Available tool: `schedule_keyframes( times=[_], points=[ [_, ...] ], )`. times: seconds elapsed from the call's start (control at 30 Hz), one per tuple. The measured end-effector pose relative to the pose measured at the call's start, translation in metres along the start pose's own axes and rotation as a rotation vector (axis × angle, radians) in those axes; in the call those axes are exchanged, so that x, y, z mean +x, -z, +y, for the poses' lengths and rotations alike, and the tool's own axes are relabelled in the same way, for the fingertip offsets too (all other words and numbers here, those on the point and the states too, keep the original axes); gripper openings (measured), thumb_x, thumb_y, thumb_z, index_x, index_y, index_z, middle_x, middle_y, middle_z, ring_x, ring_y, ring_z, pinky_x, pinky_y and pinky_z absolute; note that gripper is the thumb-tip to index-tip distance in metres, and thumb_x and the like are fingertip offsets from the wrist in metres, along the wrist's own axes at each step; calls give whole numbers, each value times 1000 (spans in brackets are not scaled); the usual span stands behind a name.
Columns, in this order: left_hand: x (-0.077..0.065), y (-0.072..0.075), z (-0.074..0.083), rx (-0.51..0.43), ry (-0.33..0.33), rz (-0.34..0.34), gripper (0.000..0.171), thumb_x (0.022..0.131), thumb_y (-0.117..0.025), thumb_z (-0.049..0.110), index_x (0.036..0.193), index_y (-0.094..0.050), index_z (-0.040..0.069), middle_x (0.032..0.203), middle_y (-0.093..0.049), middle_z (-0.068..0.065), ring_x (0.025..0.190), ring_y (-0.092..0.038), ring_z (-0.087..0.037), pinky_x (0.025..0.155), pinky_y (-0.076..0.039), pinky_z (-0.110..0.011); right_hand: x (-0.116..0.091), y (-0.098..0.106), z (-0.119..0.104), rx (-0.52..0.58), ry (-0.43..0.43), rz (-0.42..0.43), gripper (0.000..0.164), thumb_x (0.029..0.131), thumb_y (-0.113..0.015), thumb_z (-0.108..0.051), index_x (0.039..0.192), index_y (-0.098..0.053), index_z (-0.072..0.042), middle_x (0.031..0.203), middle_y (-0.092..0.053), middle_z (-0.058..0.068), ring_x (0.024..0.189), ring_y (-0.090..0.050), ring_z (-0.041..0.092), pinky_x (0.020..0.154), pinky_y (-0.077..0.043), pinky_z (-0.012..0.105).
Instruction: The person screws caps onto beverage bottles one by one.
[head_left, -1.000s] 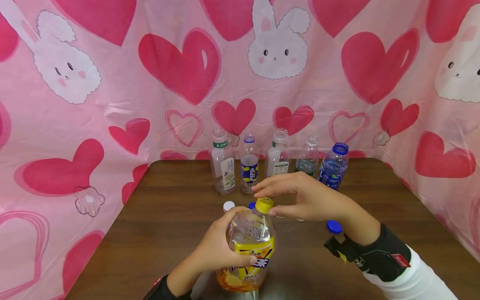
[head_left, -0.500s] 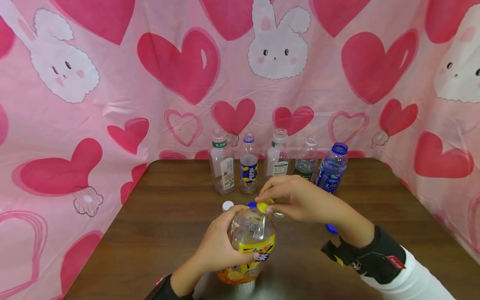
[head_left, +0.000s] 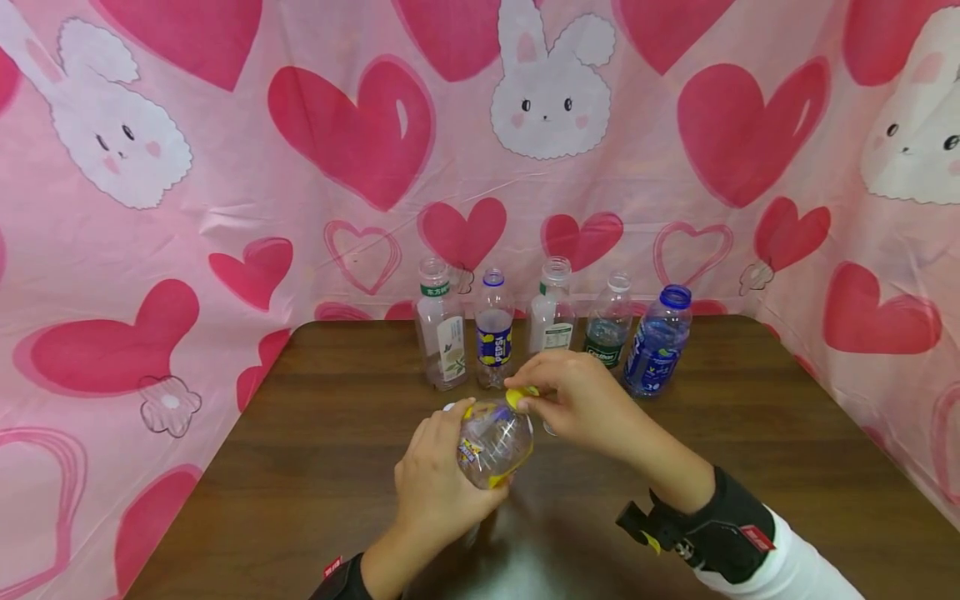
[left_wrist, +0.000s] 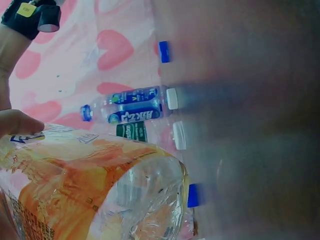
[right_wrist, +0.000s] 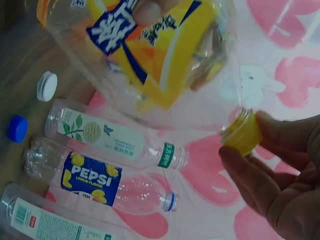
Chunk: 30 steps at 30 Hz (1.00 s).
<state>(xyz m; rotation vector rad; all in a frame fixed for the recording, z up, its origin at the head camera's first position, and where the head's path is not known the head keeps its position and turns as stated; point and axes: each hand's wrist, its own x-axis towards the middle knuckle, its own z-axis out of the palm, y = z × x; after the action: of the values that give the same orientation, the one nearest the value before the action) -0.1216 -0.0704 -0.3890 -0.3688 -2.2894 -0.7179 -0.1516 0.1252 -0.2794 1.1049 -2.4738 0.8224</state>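
Note:
My left hand [head_left: 435, 471] grips a large clear tea bottle [head_left: 495, 446] round its body. The bottle has a yellow and orange label and is tilted, its neck leaning toward the right hand. In the left wrist view its base is off the table. My right hand [head_left: 581, 400] pinches the yellow cap [right_wrist: 245, 135] between thumb and fingers at the bottle's mouth. Some of the neck's ring shows beside the cap in the right wrist view. The far side of the bottle is hidden behind the left palm.
Several uncapped bottles stand in a row at the table's back, among them a Pepsi bottle [head_left: 493, 333] and a blue bottle [head_left: 658, 346]. Loose caps lie in front of them, including a white cap [right_wrist: 47, 86] and a blue cap [right_wrist: 18, 128]. A pink heart-print cloth [head_left: 352, 133] hangs behind.
The tea bottle has been lifted and tipped, so its base has swung out of the head view. The right hand keeps its pinch on the yellow cap and has shifted slightly left.

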Motion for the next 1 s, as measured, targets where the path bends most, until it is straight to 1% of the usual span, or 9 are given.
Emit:
schedule_keyframes(
  times=[0.2,0.27,0.43,0.53,0.63,0.73,0.83,0.93,1.0],
  points=[
    [-1,-2,-1,4,-8,0,92,43,-91,46,124,-58,16,101,-63,1,89,-59,-17,54,-53,-38,2,-6,-8,-50,-120,33,16,80,-78,-2,96,-77,-6,91,-72,2,74,-60,17,61,-51,23],
    [-1,-2,-2,5,-13,2,92,43,-90,47,123,-58,15,101,-63,1,89,-60,-17,55,-54,-37,2,-8,-9,-68,-139,32,16,81,-78,-4,96,-77,-6,91,-72,3,74,-61,16,63,-51,23],
    [-1,-2,-5,-22,1,-21,93,42,-91,49,123,-58,18,102,-64,2,91,-60,-17,58,-54,-38,4,-7,-10,-95,-99,12,16,82,-79,-10,98,-77,-6,91,-71,1,76,-62,13,63,-51,23],
    [0,0,-8,-72,22,-65,96,42,-92,51,126,-56,20,104,-63,5,93,-59,-14,62,-54,-38,4,-4,-10,-91,-66,2,19,82,-79,-14,100,-76,-8,92,-71,0,76,-60,11,61,-51,22],
    [2,3,-12,-135,40,-115,97,44,-93,52,128,-54,23,107,-62,6,95,-58,-12,68,-54,-38,3,-3,-10,-43,-61,20,30,81,-81,-16,108,-74,-7,99,-70,2,79,-62,10,67,-55,22],
    [2,5,-18,-229,71,-176,95,48,-93,50,131,-52,26,110,-61,8,97,-58,-10,73,-54,-38,-3,-4,-5,42,-84,66,42,79,-83,-19,116,-69,-5,108,-70,5,86,-66,13,75,-57,27],
    [2,8,-26,-416,135,-260,92,54,-94,43,132,-49,29,113,-61,10,98,-61,-9,77,-55,-34,-12,-8,3,106,-104,87,49,79,-83,-23,122,-66,-6,114,-68,4,92,-67,15,78,-57,31],
    [2,12,-36,-614,209,-325,90,58,-95,33,134,-45,31,115,-61,7,97,-64,-13,78,-56,-31,-25,-16,13,122,-93,71,54,80,-82,-27,127,-63,-9,116,-65,0,94,-64,11,80,-57,32],
    [1,16,-42,-682,248,-343,91,59,-95,27,135,-44,32,117,-62,4,98,-66,-16,79,-56,-32,-35,-22,19,113,-84,55,57,80,-82,-31,129,-61,-12,118,-64,-3,96,-62,10,81,-56,32]
  ],
)
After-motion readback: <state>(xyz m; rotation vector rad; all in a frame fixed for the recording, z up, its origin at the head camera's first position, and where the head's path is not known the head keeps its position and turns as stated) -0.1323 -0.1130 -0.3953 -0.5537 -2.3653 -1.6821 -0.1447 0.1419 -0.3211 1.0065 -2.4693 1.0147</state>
